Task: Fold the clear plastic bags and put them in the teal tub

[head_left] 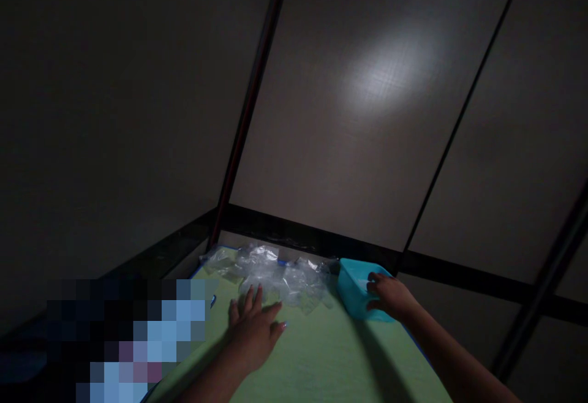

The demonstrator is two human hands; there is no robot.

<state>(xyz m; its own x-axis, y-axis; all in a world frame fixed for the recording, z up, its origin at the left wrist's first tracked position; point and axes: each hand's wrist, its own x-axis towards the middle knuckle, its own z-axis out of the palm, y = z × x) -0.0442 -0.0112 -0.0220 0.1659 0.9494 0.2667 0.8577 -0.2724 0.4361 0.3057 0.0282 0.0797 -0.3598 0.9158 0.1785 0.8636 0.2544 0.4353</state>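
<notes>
My left hand (pixel 257 334) hovers over or rests on the green tabletop (pixel 312 366), open with its fingers spread; I cannot tell whether it touches the surface. Just beyond its fingertips lie several crumpled clear plastic bags (pixel 287 274). To the right stands a turquoise plastic basket (pixel 351 296). Over the basket's opening, my right hand (pixel 390 296) reaches in from the right, its bent fingers apart and nothing visible between them. Something pale shows inside the basket near those fingers, too dim to name.
A dark panelled wall (pixel 340 164) with a black lower band rises behind the table. Another dark wall (pixel 114 115) stands at the left. A blurred-out blue and dark patch (pixel 156 342) lies beside the table's left edge.
</notes>
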